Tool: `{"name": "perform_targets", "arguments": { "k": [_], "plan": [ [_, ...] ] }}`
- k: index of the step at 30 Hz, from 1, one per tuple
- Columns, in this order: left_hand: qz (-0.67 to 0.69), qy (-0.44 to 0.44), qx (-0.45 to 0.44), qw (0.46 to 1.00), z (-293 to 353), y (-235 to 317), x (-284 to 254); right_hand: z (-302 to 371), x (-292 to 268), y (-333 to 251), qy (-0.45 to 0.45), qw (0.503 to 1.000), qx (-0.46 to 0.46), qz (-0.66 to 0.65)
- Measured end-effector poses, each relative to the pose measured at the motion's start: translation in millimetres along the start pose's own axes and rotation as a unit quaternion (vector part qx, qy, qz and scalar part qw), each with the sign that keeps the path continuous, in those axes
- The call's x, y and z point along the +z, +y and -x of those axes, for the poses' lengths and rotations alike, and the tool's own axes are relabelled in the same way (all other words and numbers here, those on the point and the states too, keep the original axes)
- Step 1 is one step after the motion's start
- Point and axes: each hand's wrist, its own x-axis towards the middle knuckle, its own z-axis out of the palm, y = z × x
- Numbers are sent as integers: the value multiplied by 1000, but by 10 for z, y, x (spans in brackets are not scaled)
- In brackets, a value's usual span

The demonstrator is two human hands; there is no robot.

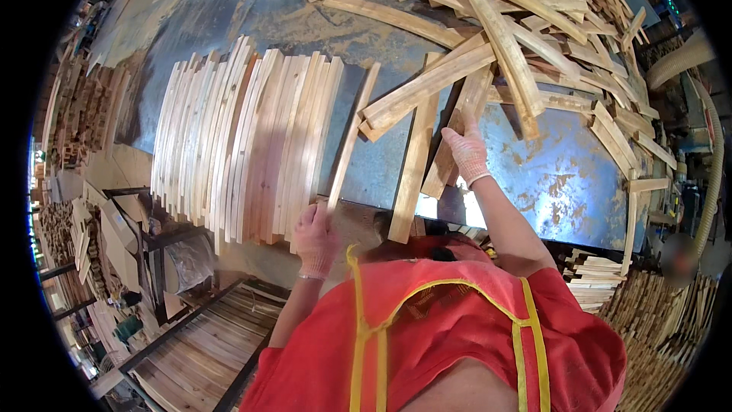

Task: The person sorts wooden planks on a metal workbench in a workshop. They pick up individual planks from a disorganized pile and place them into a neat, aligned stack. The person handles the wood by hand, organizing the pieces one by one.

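My left hand (pixel 316 240), in a pale knitted glove, is closed on the near end of a narrow wooden strip (pixel 356 133) that slants away over the metal table. Just left of it lies a row of light wooden strips (pixel 248 137), side by side, their near ends over the table edge. My right hand (pixel 467 154), gloved too, grips a wider, darker wooden strip (pixel 440 174); its fingers are partly hidden. Between the hands another wooden strip (pixel 415 156) sticks out past the edge. A thick strip (pixel 427 85) lies across the far ends.
A jumbled heap of wooden strips (pixel 564 38) covers the far right of the metal table (pixel 557 175). Stacked wood (pixel 84 114) stands at the left, and more piles (pixel 656 328) at the lower right. A slatted wooden rack (pixel 202 347) is at the lower left. A ribbed hose (pixel 713 160) hangs at right.
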Motion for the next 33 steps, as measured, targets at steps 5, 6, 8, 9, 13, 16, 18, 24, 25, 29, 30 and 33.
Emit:
{"name": "perform_targets", "arguments": {
  "k": [5, 6, 8, 9, 13, 16, 18, 24, 25, 29, 30, 33],
  "plan": [
    [-212, 152, -36, 965, -12, -194, 247, -365, -289, 195, 64, 984, -159, -50],
    [-202, 155, -76, 964, -63, -178, 299, -525, -505, 136, 105, 975, -183, 66],
    [-147, 141, -1, 979, -425, 340, 121, -923, -961, -18, 186, 912, -237, 277],
    [-119, 133, 39, 983, -704, 694, 34, -1105, -1133, 1, 229, 860, -266, 371],
    [-123, 59, 140, 981, -1790, 1595, 146, -1474, -1369, -41, 122, 907, -118, 386],
    [-197, 11, 131, 971, -2263, 1747, 474, -1560, -1430, -90, 21, 923, -54, 381],
    [-175, -71, 40, 981, -2508, 1754, 599, -1603, -1505, -31, 4, 959, -80, 272],
    [216, -278, -61, 934, -2215, 1655, 506, -1050, -1444, -43, -183, 903, 24, -389],
    [468, -338, -83, 812, -2006, 1541, 521, -846, -1347, -123, -196, 883, 17, -425],
    [747, -388, -254, 477, -975, 1429, -46, -56, -909, -217, -181, 855, 29, -484],
    [730, -353, -247, 531, -773, 1367, -114, 86, -702, -191, -172, 860, 36, -479],
    [675, -301, -258, 622, -453, 1020, -314, 499, -44, -40, -179, 876, 116, -431]
  ]
}}
